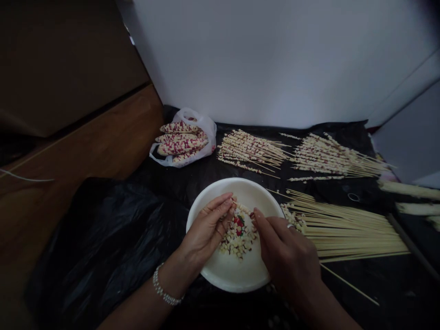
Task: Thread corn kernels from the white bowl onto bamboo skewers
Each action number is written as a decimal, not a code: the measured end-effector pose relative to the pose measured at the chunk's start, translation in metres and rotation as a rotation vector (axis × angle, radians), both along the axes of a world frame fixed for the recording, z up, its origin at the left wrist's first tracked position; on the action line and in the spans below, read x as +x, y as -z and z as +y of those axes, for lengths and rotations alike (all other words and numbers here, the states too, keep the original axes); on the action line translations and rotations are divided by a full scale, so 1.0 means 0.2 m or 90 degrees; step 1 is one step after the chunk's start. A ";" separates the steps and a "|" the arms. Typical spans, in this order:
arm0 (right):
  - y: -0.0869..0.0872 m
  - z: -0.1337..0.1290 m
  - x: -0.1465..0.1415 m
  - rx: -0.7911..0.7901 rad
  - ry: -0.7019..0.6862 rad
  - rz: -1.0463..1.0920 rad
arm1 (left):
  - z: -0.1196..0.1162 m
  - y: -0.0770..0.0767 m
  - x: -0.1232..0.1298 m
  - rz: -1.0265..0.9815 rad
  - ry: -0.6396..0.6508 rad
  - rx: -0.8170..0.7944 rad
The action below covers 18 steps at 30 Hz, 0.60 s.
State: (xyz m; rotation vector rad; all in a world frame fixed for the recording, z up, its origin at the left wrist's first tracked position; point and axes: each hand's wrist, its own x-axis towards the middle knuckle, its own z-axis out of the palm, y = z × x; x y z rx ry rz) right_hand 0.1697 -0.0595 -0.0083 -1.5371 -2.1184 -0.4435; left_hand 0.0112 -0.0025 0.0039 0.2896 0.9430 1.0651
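Note:
A white bowl (233,277) holds loose corn kernels (237,245) around a red and green print on its bottom. Above it, a thin skewer threaded with pale kernels (243,208) spans the gap between my hands. My left hand (206,229), with a beaded bracelet on the wrist, pinches the skewer's left end near the bowl's middle. At the right, my right hand (287,243), wearing a ring, has its thumb and forefinger closed on the skewer by a dark red kernel. Its other fingers are curled, and the rest of the stick is hidden.
Speckled corn cobs (182,143) lie in a white plastic bag (210,133). Two piles of kernel-threaded skewers (250,149) lie behind the bowl. Bare skewers (354,229) fan out at the right, near stripped cobs (412,189). Black plastic sheeting (127,229) lies underneath.

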 end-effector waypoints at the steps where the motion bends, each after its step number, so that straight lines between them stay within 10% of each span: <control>1: -0.01 0.00 0.00 0.000 -0.001 -0.003 | 0.00 0.00 0.00 0.001 0.006 0.009; 18: -0.04 0.00 0.00 0.017 -0.009 -0.004 | 0.02 -0.02 -0.01 -0.055 0.000 -0.069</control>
